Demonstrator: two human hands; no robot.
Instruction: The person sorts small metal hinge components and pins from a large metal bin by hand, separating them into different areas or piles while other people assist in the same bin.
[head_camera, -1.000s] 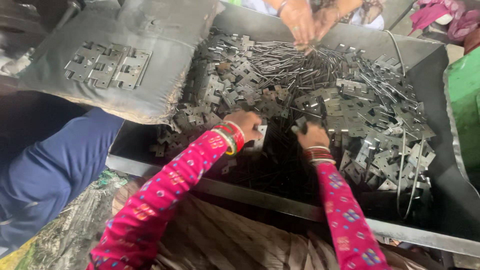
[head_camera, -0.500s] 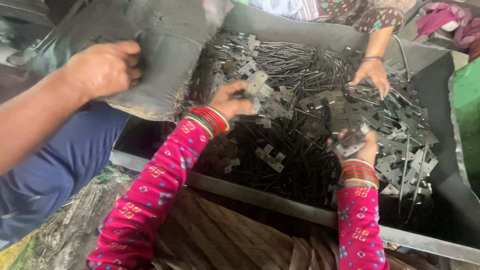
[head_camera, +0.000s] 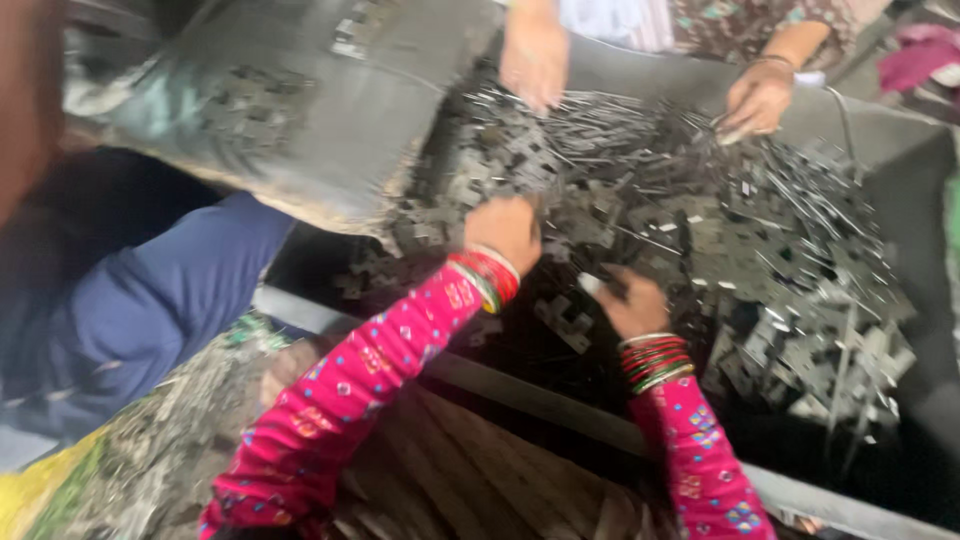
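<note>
Since half a second ago the left hand (head_camera: 507, 228) has moved right and down the heap, and the right hand (head_camera: 628, 302) has come in from the far right to sit close beside it. The bare hand that lay on the grey sheet (head_camera: 300, 120) is gone from it; only a blurred arm (head_camera: 25, 100) shows at the left edge.

Both hands work the near slope of the metal pieces (head_camera: 700, 230) piled in the dark bin (head_camera: 900, 180), where the pieces thin out and single ones can be picked. The left grip is curled, knuckles up, pressed into the pieces; blur hides whether it has hold of any. The right grip is half closed, with something pale at its fingertips, perhaps one small piece, though I cannot tell for sure.

Across the bin, two other hands (head_camera: 535, 60) (head_camera: 755, 98) reach into the far side of the heap. A blue-clad leg (head_camera: 150, 300) rests left of the bin rail (head_camera: 540, 400).
</note>
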